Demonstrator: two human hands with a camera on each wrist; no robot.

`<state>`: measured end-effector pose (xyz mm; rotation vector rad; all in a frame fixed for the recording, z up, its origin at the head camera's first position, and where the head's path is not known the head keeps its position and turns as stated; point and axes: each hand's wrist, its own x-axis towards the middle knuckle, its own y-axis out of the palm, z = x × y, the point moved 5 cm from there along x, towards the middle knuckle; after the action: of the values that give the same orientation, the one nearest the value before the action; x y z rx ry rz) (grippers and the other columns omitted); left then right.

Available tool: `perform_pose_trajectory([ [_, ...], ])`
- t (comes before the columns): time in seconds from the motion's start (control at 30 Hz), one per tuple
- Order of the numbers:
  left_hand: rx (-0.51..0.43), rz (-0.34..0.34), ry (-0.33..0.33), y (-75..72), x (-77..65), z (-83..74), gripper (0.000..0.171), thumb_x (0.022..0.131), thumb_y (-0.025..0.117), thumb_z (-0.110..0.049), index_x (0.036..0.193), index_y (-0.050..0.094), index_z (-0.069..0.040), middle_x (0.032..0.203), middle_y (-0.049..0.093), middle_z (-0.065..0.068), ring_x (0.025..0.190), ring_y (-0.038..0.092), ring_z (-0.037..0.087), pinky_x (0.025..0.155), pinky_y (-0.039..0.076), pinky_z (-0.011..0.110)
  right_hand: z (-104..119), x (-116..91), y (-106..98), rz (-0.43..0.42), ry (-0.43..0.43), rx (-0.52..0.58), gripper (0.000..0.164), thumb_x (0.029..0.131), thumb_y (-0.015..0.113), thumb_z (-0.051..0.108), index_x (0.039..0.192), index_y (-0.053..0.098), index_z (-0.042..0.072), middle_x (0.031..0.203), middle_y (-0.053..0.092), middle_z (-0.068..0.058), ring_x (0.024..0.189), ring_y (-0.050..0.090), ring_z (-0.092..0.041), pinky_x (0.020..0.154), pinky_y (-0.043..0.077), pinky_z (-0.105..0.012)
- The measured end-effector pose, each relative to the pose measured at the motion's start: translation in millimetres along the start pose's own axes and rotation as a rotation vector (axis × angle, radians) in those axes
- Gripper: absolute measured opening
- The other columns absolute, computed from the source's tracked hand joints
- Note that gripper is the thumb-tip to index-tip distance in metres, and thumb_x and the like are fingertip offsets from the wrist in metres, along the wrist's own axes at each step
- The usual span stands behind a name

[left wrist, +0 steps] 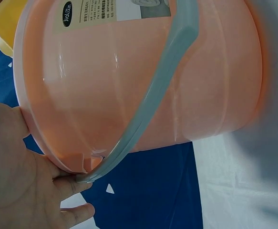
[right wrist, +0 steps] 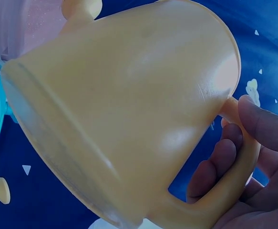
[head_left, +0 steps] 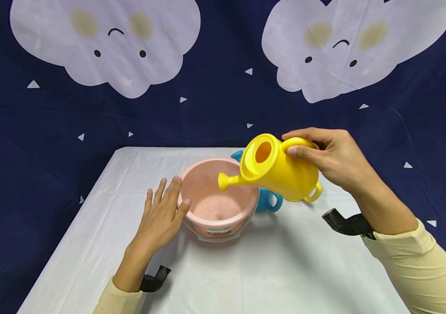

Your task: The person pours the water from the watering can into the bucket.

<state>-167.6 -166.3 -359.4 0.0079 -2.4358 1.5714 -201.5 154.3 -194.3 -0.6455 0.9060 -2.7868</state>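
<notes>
My right hand (head_left: 337,159) grips the handle of a yellow watering can (head_left: 286,176), with the thumb on top. The can is tilted to the left, and its flared spout hangs over the open mouth of a pink bucket (head_left: 215,223). Small droplets speckle the bucket's inner wall. At the bucket's left side, my left hand (head_left: 160,213) rests with extended fingers against the rim. From the left wrist, the bucket's grey carrying handle (left wrist: 150,102) hangs down along its outside, close to my fingers. The right wrist view shows fingers (right wrist: 220,157) curled through the can's handle.
A blue watering can (head_left: 264,200) stands behind the bucket, partly hidden. Past the lower end of the held can, a yellow loop (head_left: 315,192) shows. Another small yellow spout (right wrist: 1,191) appears in the right wrist view. White cloth (head_left: 286,270) covers the table before a dark blue backdrop (head_left: 223,113).
</notes>
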Motion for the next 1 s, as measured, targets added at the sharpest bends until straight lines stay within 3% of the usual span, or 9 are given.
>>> perform_pose_trajectory([
  [0.47, -0.005, 0.004, -0.006, -1.8, -1.0, -1.2, 0.065, 0.100, 0.026, -0.051, 0.152, 0.017, -0.014, 0.158, 0.021, 0.006, 0.149, 0.004, 0.030, 0.117, -0.004, 0.055, 1.7, 0.3, 0.3, 0.012, -0.005, -0.023, 0.027, 0.085, 0.070, 0.027, 0.110, 0.071, 0.017, 0.095, 0.071, 0.009, 0.082, 0.063, -0.013, 0.070, 0.051, -0.014],
  [1.0, -0.007, 0.004, -0.006, -0.3, -1.0, -0.7, 0.063, 0.101, 0.029, -0.048, 0.152, 0.016, -0.014, 0.158, 0.020, 0.006, 0.149, 0.004, 0.030, 0.117, -0.005, 0.055, 4.2, 1.3, 0.2, 0.009, -0.016, -0.041, 0.026, 0.085, 0.070, 0.027, 0.110, 0.071, 0.018, 0.095, 0.071, 0.011, 0.081, 0.062, -0.012, 0.069, 0.051, -0.014],
])
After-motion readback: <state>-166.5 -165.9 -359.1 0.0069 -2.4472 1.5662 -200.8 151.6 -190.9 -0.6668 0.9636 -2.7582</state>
